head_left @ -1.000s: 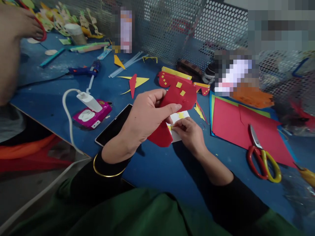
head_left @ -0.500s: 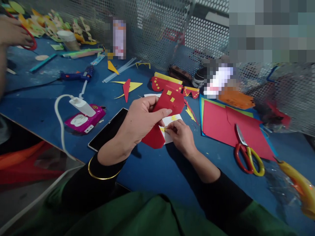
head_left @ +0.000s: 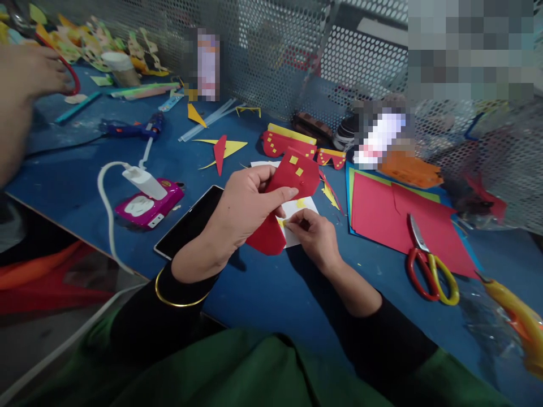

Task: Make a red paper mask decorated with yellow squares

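The left hand (head_left: 244, 203) grips the red cutout (head_left: 288, 178), smooth and flat, cut to straight angled edges, two yellow squares (head_left: 299, 172) on its face, up above the blue table (head_left: 254, 294). Right hand (head_left: 319, 238) now: thumb and finger meet at yellow bits on white paper (head_left: 311, 208); whether they pinch one, I can't tell. Steel-bladed scissors (head_left: 424, 247) lie partly over red sheets (head_left: 382, 215).

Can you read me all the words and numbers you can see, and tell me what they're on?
No words, numbers or signs can be read.
Red paper piece: only yellow squares, no letters showing.
Purple plastic power socket: marks too small.
Small light-blue flat strip: marks too small.
Bright pixelated rectangle, back left: too blurred.
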### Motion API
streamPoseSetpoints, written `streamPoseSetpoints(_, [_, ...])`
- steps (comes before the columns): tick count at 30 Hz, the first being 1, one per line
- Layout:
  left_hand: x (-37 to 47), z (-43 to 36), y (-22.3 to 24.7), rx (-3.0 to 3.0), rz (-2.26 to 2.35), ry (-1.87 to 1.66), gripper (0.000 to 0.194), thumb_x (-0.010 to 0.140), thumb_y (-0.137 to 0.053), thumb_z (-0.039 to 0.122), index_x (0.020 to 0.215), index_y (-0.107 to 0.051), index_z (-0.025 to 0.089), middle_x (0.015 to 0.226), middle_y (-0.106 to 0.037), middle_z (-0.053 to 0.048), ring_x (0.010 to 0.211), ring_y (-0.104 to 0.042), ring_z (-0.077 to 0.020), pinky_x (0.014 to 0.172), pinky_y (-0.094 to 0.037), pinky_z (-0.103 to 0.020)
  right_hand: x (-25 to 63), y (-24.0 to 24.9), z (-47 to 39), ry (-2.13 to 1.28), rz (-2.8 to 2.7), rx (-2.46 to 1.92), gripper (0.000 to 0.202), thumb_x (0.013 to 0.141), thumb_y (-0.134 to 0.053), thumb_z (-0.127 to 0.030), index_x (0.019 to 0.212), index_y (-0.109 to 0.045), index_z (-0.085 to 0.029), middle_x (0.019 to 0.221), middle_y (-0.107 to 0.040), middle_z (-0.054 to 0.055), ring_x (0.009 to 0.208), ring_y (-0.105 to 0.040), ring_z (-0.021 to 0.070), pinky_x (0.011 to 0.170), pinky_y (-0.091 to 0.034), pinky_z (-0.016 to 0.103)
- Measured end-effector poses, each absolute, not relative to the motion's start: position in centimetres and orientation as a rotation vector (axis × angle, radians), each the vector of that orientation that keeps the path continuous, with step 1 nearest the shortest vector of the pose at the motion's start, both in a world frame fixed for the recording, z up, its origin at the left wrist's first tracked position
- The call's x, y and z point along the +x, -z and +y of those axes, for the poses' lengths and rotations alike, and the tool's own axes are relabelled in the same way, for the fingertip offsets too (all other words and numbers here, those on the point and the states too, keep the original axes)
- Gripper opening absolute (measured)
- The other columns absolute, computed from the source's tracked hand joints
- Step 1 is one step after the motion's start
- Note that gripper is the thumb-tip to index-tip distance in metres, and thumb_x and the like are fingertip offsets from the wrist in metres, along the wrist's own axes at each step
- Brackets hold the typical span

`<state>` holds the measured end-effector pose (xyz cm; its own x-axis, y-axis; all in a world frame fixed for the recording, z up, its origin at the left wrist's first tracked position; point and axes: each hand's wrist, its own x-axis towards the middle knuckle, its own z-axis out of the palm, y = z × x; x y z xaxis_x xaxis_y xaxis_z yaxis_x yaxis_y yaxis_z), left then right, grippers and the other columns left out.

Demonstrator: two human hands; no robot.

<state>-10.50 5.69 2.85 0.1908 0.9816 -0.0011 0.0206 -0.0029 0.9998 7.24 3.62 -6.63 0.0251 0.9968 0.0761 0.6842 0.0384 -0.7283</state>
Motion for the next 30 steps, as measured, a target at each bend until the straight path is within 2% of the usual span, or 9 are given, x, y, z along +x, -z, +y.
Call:
streamPoseSetpoints(10, [-10.4, 5.4, -3.0, 1.329, 1.118, -1.031, 0.008, 0.080, -0.072, 0.026, 0.083, -0.069, 0.019, 0.061, -0.064, 0.003, 0.055, -0.059, -0.0108, 0.054, -0.047, -0.022, 7.1, 6.4, 3.5, -0.711, -1.634, -1.697, 0.010, 0.081, -0.065, -0.034, 0.079, -0.066, -0.024, 0.064, -0.064, -0.003, 0.060, -0.054, 0.0136, 0.059, -0.037, 0.027])
streamPoseSetpoints(15, [-10.3, 5.5, -2.8, 1.338, 1.106, -1.023, 0.008, 0.079, -0.071, 0.024, 0.079, -0.067, 0.018, 0.065, -0.065, 0.002, 0.055, -0.059, -0.0098, 0.055, -0.047, -0.022, 7.2, 7.1, 3.7, -0.772, -1.535, -1.593, 0.021, 0.078, -0.067, -0.034, 0.095, -0.059, -0.024, 0.080, -0.070, -0.001, 0.066, -0.059, 0.0136, 0.063, -0.043, 0.028])
streamPoseSetpoints(18, [-10.3, 5.7, -2.7, 1.339, 1.094, -1.023, 0.009, 0.079, -0.071, 0.024, 0.078, -0.065, 0.017, 0.063, -0.064, 0.003, 0.055, -0.058, -0.0095, 0.056, -0.047, -0.022, 7.3, 7.2, 3.9, -0.808, -1.450, -1.510, 0.026, 0.078, -0.068, -0.035, 0.099, -0.057, -0.023, 0.082, -0.070, -0.001, 0.070, -0.062, 0.0142, 0.068, -0.048, 0.030])
streamPoseSetpoints(21, [-10.3, 5.7, -2.7, 1.336, 1.089, -1.017, 0.008, 0.080, -0.071, 0.024, 0.081, -0.067, 0.017, 0.059, -0.061, 0.004, 0.054, -0.057, -0.0093, 0.056, -0.046, -0.021, 7.6, 6.2, 4.0, -0.816, -1.348, -1.435, 0.026, 0.078, -0.069, -0.037, 0.096, -0.058, -0.022, 0.080, -0.068, 0.000, 0.071, -0.062, 0.0143, 0.069, -0.049, 0.030])
streamPoseSetpoints(26, [-9.9, 5.4, -3.1, 1.352, 1.094, -0.968, 0.006, 0.083, -0.068, 0.022, 0.081, -0.068, 0.017, 0.060, -0.063, 0.003, 0.051, -0.055, -0.0083, 0.050, -0.042, -0.020, 9.1, 3.2, 3.1, -0.795, -1.218, -1.335, 0.021, 0.078, -0.071, -0.032, 0.093, -0.061, -0.021, 0.076, -0.065, -0.001, 0.065, -0.057, 0.0121, 0.062, -0.046, 0.028])
streamPoseSetpoints(30, [-9.0, 4.9, -3.1, 1.342, 1.049, -0.880, 0.005, 0.085, -0.066, 0.021, 0.084, -0.068, 0.017, 0.058, -0.062, 0.003, 0.048, -0.053, -0.0080, 0.047, -0.039, -0.019, 10.7, 1.1, 1.1, -0.762, -1.148, -1.277, 0.017, 0.078, -0.072, -0.028, 0.092, -0.065, -0.022, 0.075, -0.063, -0.002, 0.066, -0.057, 0.0113, 0.065, -0.049, 0.028])
